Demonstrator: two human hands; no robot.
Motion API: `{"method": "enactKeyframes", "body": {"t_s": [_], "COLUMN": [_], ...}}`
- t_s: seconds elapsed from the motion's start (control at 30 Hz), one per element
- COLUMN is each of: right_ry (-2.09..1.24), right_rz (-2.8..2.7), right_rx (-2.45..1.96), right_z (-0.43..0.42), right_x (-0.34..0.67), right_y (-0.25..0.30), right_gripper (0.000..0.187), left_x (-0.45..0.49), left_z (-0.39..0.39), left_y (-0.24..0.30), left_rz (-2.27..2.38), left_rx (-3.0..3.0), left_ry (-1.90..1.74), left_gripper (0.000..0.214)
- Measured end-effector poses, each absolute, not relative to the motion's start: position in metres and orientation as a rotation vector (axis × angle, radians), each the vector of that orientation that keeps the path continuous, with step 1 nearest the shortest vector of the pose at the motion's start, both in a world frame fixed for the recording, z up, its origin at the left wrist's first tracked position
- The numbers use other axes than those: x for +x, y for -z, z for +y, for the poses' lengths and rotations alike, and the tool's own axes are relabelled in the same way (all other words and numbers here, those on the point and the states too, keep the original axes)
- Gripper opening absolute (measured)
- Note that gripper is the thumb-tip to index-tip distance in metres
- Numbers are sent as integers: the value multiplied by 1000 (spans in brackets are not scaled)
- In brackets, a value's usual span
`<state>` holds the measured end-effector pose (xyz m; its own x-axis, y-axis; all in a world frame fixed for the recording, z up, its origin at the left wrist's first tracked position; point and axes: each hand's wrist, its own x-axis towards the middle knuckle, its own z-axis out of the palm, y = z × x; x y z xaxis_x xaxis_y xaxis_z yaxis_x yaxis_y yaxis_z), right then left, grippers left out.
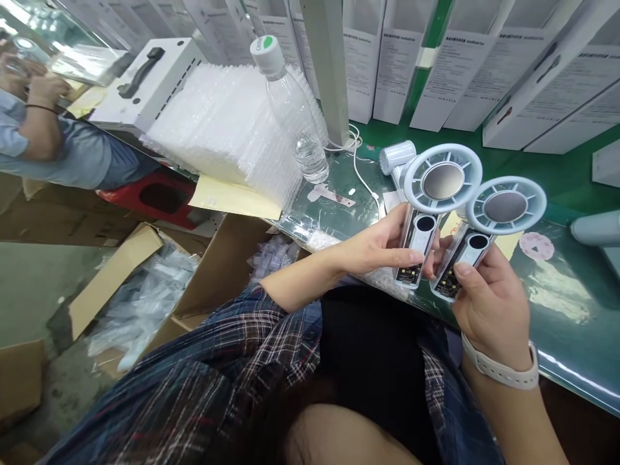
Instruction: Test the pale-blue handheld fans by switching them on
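Two pale blue handheld fans are held up side by side above the edge of the green work table (562,290). My left hand (382,245) is closed around the handle of the left fan (419,248), its thumb lying across the front. Around the handle of the right fan (472,245) my right hand (494,303) is wrapped, thumb on the front. Both handles show a dark oval, a button and a small circuit board at the lower end. Behind the left fan lies another pale blue fan part (398,157), partly hidden.
A water bottle (295,116) stands beside a stack of bubble wrap bags (217,116). White printed boxes (450,84) line the back. Open cartons (208,271) with plastic bags sit below left. A co-worker (53,129) is at far left. A cylinder (595,229) lies at right.
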<state>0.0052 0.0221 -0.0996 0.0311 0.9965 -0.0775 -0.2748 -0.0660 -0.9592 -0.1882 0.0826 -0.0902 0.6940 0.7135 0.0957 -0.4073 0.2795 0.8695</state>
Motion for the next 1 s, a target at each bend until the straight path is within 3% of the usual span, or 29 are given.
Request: {"method": "enactKeyframes", "body": {"t_s": [0.17,0.6,1.0], "right_ry": [-1396,-1302,-1285], "right_rz": [-881,-861,-975], "right_rx": [-1057,-1060,-945], "right_z": [20,20,20], "right_x": [6,2,1], "right_y": [99,102,94], "right_gripper": [40,26,24], "left_x": [-187,-181,-186], "left_z": [83,88,89], "left_y": [93,109,106], "left_rz": [307,497,428], "left_rx": [1032,999,1161], "left_ry": [-803,-909,-863], "left_gripper": [56,55,61]}}
